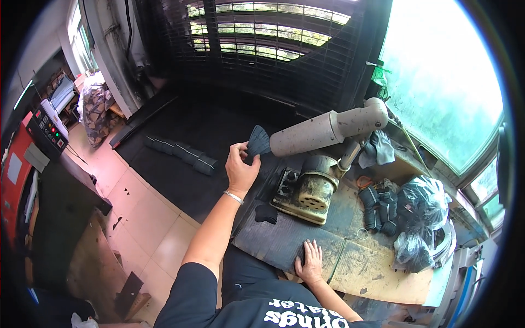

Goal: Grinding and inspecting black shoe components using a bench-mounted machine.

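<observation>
My left hand (243, 170), with a bracelet at its wrist, is raised and closed, pinching a fan-shaped stack of thin dark pieces (258, 140) by its narrower lower end. The stack is up against the open end of a grey cylindrical machine arm (306, 133), or just in front of it; I cannot tell if they touch. Flat on the cardboard-covered bench (361, 273) rests my right hand (310, 262), fingers apart and holding nothing. Between the hands lies a small dark curved piece (266, 214), beside the stained machine base (311, 191).
A row of tied dark bundles (180, 153) lies on the black surface at left. To the right are more dark bundles (378, 206), plastic bags (421, 205) and grey gloves (377, 150). A dark mesh grille (257, 54) stands behind. A red machine with a control panel (49, 128) is far left.
</observation>
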Tool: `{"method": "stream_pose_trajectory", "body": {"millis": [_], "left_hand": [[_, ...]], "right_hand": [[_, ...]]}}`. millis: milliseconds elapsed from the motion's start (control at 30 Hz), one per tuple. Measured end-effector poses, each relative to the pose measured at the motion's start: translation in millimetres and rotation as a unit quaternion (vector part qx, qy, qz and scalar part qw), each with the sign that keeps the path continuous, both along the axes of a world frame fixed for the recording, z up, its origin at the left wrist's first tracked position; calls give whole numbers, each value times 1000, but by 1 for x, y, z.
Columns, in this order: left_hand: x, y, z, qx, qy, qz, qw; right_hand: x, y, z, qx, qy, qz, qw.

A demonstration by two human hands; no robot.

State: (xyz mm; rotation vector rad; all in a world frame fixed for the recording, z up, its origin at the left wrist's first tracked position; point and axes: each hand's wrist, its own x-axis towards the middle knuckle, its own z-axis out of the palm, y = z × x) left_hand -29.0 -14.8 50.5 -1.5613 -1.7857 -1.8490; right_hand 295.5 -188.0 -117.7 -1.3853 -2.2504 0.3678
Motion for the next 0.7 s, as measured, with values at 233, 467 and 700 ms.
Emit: {"method": "stream_pose_trajectory", "body": {"millis": [233, 467, 700], "left_hand": [[16, 13, 7, 23, -13, -23, 999], [22, 13, 8, 35, -15, -26, 999], [26, 4, 8, 46, -49, -36, 997]], "right_hand": [[0, 3, -1, -11, 1, 0, 1000], [0, 3, -3, -9, 0, 3, 1000], [1, 1, -6, -11, -1, -2, 1000]]}}
